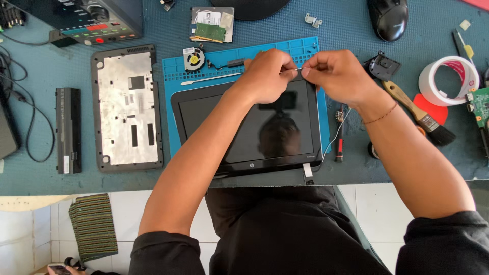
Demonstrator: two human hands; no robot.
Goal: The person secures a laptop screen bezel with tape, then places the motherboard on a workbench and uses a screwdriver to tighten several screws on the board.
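A black laptop screen panel (244, 127) lies on a blue work mat (175, 76), its glass reflecting my head. My left hand (267, 76) and my right hand (336, 74) meet over the panel's far edge. Both pinch a thin white wire (300, 69) stretched between their fingertips. The wire trails down from my right hand past the panel's right side (336, 135). A white spudger (211, 78) and a small round fan (194, 59) rest on the mat to the left of my left hand.
A grey laptop bottom cover (127, 107) and a black battery (68, 130) lie at left. A brush (417, 114), tape roll (448, 79), black mouse (388, 18) and a green circuit board (479, 104) sit at right. A power supply (86, 20) stands far left.
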